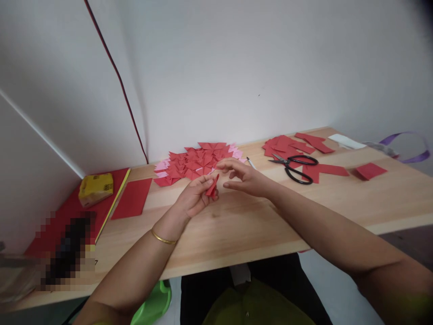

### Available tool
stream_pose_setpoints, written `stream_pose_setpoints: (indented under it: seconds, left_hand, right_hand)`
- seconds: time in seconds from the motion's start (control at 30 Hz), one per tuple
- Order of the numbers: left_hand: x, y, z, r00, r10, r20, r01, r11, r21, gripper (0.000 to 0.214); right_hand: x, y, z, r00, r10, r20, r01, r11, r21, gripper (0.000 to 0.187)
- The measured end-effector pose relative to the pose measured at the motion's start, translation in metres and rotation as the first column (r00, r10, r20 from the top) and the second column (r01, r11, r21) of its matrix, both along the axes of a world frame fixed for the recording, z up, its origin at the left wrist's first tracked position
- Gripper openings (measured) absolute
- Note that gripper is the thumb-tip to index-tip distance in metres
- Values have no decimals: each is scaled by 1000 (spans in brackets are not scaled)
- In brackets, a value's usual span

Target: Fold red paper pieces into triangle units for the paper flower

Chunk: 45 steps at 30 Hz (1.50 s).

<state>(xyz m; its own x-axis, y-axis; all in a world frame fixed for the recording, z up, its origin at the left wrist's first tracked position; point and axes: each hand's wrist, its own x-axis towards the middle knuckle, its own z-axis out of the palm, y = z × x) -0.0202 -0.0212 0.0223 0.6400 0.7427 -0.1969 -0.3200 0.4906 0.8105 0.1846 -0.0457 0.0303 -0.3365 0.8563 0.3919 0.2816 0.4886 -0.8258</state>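
Between the thumb and fingers of my left hand [198, 196] is a small folded piece of red paper [212, 186]. Just to its right, my right hand [245, 177] hovers with thumb and fingers apart, holding nothing. Beyond both hands lies a spread pile of folded red paper pieces [196, 158], with pink ones [161, 169] at its edges. A pen [251, 163] rests on the wooden table [237, 234] by the pile. Black-handled scissors [292, 164] lie partly open to the right of my right hand.
Flat red paper pieces [284, 144] are heaped behind the scissors, and a red paper square [370, 171] lies farther right. At left are a red sheet [132, 198], a yellow packet [96, 187] and a yellow strip [113, 205]. Behind the table rises a wall [237, 81].
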Motion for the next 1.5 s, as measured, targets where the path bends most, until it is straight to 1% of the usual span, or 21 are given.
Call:
stream_pose_setpoints:
  seconds: [0.07,0.1,0.17,0.23,0.33,0.4,0.43,0.5,0.57,0.63,0.73,0.83,0.97,1.07,1.13,1.23,1.33,1.4,1.47,1.5]
  left_hand:
    - [2,-1,-3,999,-49,-13,50,999,21,17]
    - [2,-1,-5,998,-50,-30,51,998,32,15]
    - [3,0,-7,997,-19,-74,23,998,54,16]
    - [2,0,-5,994,33,-103,-23,995,95,21]
    - [0,-1,-2,991,72,-110,-49,979,196,34]
    - [-1,-2,-1,989,93,-117,-61,965,254,36]
    - [-1,-2,-1,984,122,-127,-82,957,279,32]
    - [1,-1,-5,962,223,-157,-163,931,326,21]
    - [2,0,-9,926,327,-191,-244,901,358,23]
    - [2,2,-11,899,388,-206,-296,882,368,27]
    - [3,2,-10,890,417,-184,-334,872,358,30]
    - [5,-1,-5,906,398,-146,-340,887,312,31]
    - [8,-4,0,925,375,-66,-358,915,187,28]
    - [9,-4,1,927,373,-43,-369,926,85,24]
    - [10,-4,2,920,392,-28,-392,920,18,20]
    - [12,-3,1,896,443,9,-442,896,-51,17]
    - [13,-3,-1,879,476,21,-474,878,-64,17]
    - [13,-3,-2,880,475,20,-473,880,-46,17]
    - [13,-5,-3,889,457,20,-457,889,8,15]
    - [14,-6,-3,897,442,16,-442,895,52,15]
  right_hand:
    - [-4,-1,1,1000,13,27,-12,999,-32,21]
    - [-5,-1,1,1000,8,30,-6,998,-60,19]
    - [-5,-2,1,1000,-20,22,22,994,-106,22]
    - [-3,-1,-1,998,-56,22,58,991,-122,22]
    - [0,1,-3,993,-98,60,105,988,-117,20]
    - [2,2,-4,988,-123,99,133,986,-104,18]
    - [2,2,-4,984,-134,118,146,985,-97,17]
    - [2,2,-3,979,-145,144,159,983,-90,17]
    - [1,1,-1,982,-135,129,148,984,-99,18]
    - [0,0,0,991,-115,69,123,984,-126,19]
    - [-2,-1,1,995,-95,6,95,979,-182,23]
    - [-3,-1,0,994,-104,46,111,971,-212,23]
    - [-1,0,-1,993,-112,37,118,956,-269,25]
    - [1,1,-1,994,-104,18,104,945,-311,26]
    - [1,1,-1,995,-94,17,95,940,-327,26]
    - [1,2,-1,996,-84,31,90,940,-328,26]
    - [1,2,-2,995,-71,64,88,946,-312,26]
    - [2,3,-3,993,-56,100,84,952,-294,26]
    - [1,4,-6,993,-54,106,81,961,-266,26]
    - [1,5,-8,995,-61,81,79,965,-251,26]
